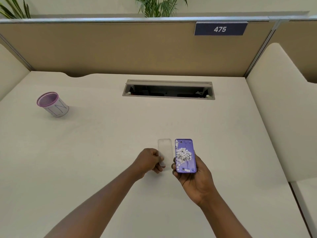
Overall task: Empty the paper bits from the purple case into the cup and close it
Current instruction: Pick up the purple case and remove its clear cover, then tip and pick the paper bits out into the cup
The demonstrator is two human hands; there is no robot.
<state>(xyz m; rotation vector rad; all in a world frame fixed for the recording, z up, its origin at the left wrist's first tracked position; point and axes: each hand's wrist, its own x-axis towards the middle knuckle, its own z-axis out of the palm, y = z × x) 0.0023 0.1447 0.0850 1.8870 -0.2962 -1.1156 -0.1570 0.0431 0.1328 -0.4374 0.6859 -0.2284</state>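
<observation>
Right hand cradles the open purple case of paper bits; left hand pinches its clear lid alongside.

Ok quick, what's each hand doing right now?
Left hand: closed on the clear plastic lid.
Right hand: holding the open purple case of paper bits.

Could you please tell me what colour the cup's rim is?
Purple, seen in the head view: the cup has a purple rim.

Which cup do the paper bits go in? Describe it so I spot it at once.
Start at the open cable hatch at the desk's back edge, then look far left. The cup stands there alone: white-sided, purple mesh rim, well away from both hands.
</observation>
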